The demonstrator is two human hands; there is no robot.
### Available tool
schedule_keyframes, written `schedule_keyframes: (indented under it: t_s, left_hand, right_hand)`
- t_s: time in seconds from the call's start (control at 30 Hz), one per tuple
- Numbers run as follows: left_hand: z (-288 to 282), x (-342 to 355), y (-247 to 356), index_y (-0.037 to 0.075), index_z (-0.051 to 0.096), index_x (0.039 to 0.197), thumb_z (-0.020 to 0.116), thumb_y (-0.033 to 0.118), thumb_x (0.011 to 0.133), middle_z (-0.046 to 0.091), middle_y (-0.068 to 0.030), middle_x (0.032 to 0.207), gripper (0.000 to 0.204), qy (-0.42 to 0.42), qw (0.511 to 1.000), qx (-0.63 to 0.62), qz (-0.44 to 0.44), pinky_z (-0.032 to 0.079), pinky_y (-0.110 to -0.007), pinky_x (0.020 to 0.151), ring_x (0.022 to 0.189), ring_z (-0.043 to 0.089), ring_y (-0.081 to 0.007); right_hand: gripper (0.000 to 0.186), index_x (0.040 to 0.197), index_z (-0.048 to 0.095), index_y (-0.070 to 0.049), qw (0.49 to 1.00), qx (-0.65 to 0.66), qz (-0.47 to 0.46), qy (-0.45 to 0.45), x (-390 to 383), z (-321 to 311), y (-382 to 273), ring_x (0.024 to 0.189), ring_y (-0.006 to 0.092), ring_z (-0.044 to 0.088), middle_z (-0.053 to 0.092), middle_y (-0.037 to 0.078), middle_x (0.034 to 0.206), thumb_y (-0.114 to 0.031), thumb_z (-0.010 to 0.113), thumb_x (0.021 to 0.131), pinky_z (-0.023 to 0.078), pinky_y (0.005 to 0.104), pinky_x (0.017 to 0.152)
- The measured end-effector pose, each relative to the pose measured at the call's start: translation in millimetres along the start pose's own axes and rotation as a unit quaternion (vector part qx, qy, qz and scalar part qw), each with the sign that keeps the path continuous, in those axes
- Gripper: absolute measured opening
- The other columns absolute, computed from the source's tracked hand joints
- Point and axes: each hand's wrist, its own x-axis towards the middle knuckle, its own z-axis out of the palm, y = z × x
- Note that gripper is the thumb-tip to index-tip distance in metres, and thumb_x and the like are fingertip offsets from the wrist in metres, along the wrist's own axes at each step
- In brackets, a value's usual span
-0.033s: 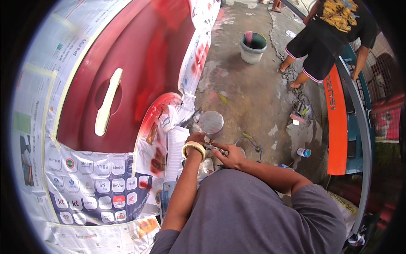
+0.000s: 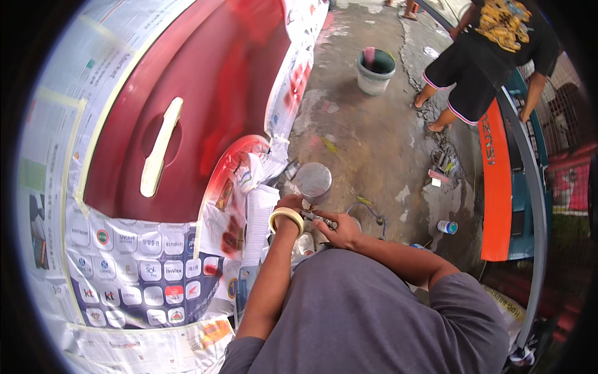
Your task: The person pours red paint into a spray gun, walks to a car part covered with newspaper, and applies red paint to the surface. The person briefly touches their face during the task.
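Both hands grip the spray gun [image 2: 313,187] right of the masked door [image 2: 187,93]: left hand [image 2: 288,202] under the cup, right hand [image 2: 336,229] grasping the handle. Door already red; handle [image 2: 160,147] still taped.

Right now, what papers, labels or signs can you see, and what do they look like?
Newspaper masking: taped around the red car panel, white sheets with small coloured logo squares.
Orange panel: standing at the right, long, with dark lettering.
Small can: on the concrete floor, white and blue label.
Printed shirt: on the other person, black with yellow picture.
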Motion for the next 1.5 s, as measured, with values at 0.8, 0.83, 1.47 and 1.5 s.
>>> schedule_keyframes:
  t_s: [0.8, 0.83, 1.47, 1.5]
  left_hand:
    - [11, -18, 31, 0.001, 0.069, 0.105, 0.044, 0.023, 0.106, 0.072, -0.0187, 0.098, 0.033, 0.4, 0.795, -0.449, 0.077, 0.053, -0.041, 0.079, 0.089, 0.069, -0.0353]
    - [10, -6, -2, 0.001, 0.068, 0.099, 0.042, 0.02, 0.105, 0.071, -0.0179, 0.096, 0.033, 0.482, 0.79, -0.361, 0.115, 0.052, -0.042, 0.079, 0.086, 0.069, -0.0344]
    - [78, -48, -148, 0.004, 0.075, 0.093, 0.078, 0.024, 0.084, 0.074, -0.0174, 0.087, 0.023, 0.25, 0.936, -0.218, 0.114, 0.056, -0.038, 0.071, 0.079, 0.073, -0.033]
    - [48, -39, -98, 0.002, 0.074, 0.097, 0.079, 0.024, 0.083, 0.074, -0.0156, 0.092, 0.026, 0.214, 0.932, -0.248, 0.157, 0.055, -0.037, 0.075, 0.083, 0.073, -0.0307]
  right_hand:
    - [0.052, 0.142, 0.055, -0.009, 0.987, 0.003, -0.1, -0.125, 7, -35, 24, 0.086, 0.0198, 0.071, 0.073, 0.019, 0.105, -0.013, 0.072, 0.093, 0.053, 0.0302, 0.081]
    - [0.049, 0.14, 0.056, -0.006, 0.987, -0.007, -0.085, -0.134, 13, -36, 17, 0.099, 0.0159, 0.067, 0.072, 0.017, 0.112, -0.013, 0.071, 0.093, 0.051, 0.0294, 0.088]
    - [0.041, 0.132, 0.06, 0.0, 0.983, 0.165, -0.074, -0.021, 155, -1, -39, 0.08, 0.0058, 0.056, 0.065, 0.001, 0.087, -0.022, 0.068, 0.098, 0.048, 0.024, 0.072]
    - [0.041, 0.132, 0.06, 0.001, 0.979, 0.188, -0.081, -0.021, 159, 2, -36, 0.08, 0.0058, 0.056, 0.065, 0.001, 0.087, -0.021, 0.068, 0.098, 0.048, 0.0238, 0.072]
